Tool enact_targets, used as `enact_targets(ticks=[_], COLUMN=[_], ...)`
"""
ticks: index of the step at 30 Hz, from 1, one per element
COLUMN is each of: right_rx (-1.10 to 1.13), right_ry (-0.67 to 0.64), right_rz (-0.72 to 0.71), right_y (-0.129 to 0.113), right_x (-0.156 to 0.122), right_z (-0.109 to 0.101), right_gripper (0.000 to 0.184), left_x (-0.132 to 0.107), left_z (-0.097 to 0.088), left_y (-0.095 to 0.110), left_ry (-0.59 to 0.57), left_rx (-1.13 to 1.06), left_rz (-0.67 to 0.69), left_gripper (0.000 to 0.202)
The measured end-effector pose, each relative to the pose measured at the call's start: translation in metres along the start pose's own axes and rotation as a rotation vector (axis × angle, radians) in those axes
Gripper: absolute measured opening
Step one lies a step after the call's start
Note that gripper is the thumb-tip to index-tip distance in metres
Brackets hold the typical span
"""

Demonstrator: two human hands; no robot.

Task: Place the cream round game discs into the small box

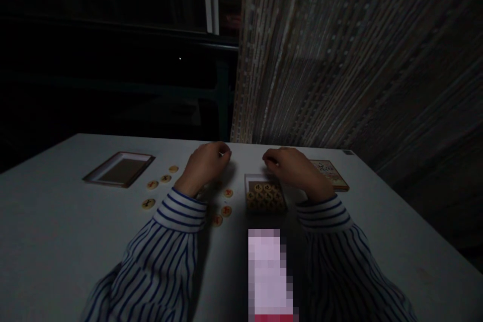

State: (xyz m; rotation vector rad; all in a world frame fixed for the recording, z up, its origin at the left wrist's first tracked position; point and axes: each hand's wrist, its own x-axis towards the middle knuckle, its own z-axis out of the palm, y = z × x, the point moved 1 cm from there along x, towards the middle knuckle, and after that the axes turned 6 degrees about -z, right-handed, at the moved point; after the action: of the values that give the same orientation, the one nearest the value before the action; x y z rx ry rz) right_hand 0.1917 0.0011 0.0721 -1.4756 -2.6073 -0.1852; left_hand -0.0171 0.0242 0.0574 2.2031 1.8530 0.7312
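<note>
My left hand [207, 165] hovers over the table among loose round xiangqi pieces, its fingers curled together. Whether a piece sits in its fingertips is hidden. Red-marked pieces [226, 211] lie just to its right and nearer me, and several more pieces [165, 178] are spread to its left. An open box [246, 181] between my arms holds rows of xiangqi pieces [267, 195]. Above the box's far right corner is my right hand [290, 165], fingers bent inward and closed; I cannot make out anything in them.
An open shallow tray or lid [140, 156] lies at the left of the white table [68, 241]. A printed card or cover [332, 175] lies beyond my right wrist. A patterned curtain [302, 50] hangs behind the table's far edge. A blurred-out pink patch [268, 271] is at the bottom centre.
</note>
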Motion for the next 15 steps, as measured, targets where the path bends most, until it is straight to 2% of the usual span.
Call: enact_targets(ticks=[5, 15], right_rx=[0.018, 0.100], right_ry=[0.121, 0.340], right_rz=[0.076, 0.094], right_y=[-0.003, -0.003], right_x=[-0.004, -0.006], right_z=[-0.011, -0.015], right_gripper=[0.028, 0.027], left_x=[-0.001, 0.000], left_z=[-0.011, -0.018], left_y=[-0.002, -0.006], left_ry=[0.119, 0.268], left_rx=[-0.113, -0.269], left_rz=[0.005, -0.030], left_gripper=[0.032, 0.030])
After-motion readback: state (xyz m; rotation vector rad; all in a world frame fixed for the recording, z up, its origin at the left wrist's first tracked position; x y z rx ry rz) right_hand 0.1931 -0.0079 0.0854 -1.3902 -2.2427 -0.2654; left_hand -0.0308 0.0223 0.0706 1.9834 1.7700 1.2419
